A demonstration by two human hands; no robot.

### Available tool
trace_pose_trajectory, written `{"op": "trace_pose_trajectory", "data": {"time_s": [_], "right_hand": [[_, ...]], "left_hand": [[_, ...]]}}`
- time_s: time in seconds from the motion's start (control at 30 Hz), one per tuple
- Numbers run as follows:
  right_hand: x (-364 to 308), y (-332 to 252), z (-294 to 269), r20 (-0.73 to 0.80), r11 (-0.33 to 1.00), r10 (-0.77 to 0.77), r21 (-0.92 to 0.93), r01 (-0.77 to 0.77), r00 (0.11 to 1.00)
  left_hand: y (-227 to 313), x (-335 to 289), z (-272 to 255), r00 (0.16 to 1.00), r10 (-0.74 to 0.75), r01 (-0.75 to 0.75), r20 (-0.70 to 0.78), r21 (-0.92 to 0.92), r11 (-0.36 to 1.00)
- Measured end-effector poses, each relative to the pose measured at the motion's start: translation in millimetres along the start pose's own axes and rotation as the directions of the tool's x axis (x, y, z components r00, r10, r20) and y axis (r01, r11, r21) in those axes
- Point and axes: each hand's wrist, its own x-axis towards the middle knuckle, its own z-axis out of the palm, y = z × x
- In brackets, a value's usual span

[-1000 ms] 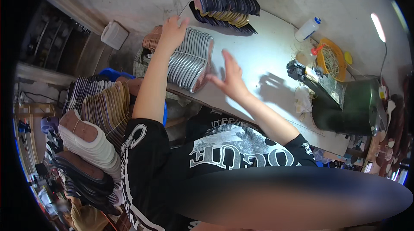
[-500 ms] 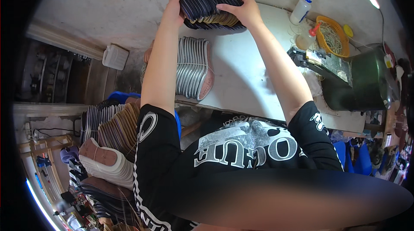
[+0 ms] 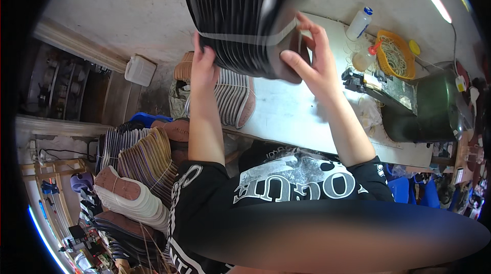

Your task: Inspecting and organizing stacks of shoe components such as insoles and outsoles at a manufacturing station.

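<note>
Between my two hands is a thick bundle of black shoe insoles (image 3: pixel 232 23), raised above the table and close to the camera. A pale band runs around its middle. My left hand (image 3: pixel 205 69) grips the bundle's lower left side, most of its fingers hidden behind it. On the right end my right hand (image 3: pixel 321 59) has its thumb on the near face and its fingers around the far edge. Below the bundle, a banded row of grey-edged insoles (image 3: pixel 238 100) with a brown end piece lies on the white table (image 3: pixel 286 115).
Bundled insoles (image 3: pixel 146 159) in brown and white (image 3: pixel 133 192) are heaped at my left. A white jug (image 3: pixel 139 71) stands beyond them. On the table's right are a white bottle (image 3: pixel 359 23), a red-tipped squeeze bottle (image 3: pixel 364 59), a yellow basket of rubber bands (image 3: pixel 395 59) and a dark green machine (image 3: pixel 434 100).
The black insole bundle has come up off the far end of the table, closer to the camera, and turned. Both hands moved nearer to me with it.
</note>
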Motion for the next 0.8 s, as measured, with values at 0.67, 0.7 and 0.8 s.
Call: {"op": "trace_pose_trajectory", "data": {"time_s": [0.67, 0.7, 0.8], "right_hand": [[-67.5, 104.1, -23.7, 0.538, 0.855, -0.009, -0.432, 0.285, 0.843], [-67.3, 102.4, -16.8, 0.395, 0.864, -0.020, -0.456, 0.215, 0.919], [-47.9, 100.9, 5.9, 0.197, 0.874, -0.097, -0.452, 0.178, 0.976]], "left_hand": [[4.4, -89.3, 1.4, 0.976, -0.214, 0.121, -0.036, 0.908, 0.401], [4.4, -88.3, -3.2, 0.984, -0.170, 0.109, -0.049, 0.927, 0.360], [5.3, -68.0, -10.9, 0.984, -0.166, 0.115, -0.069, 0.950, 0.292]]}}
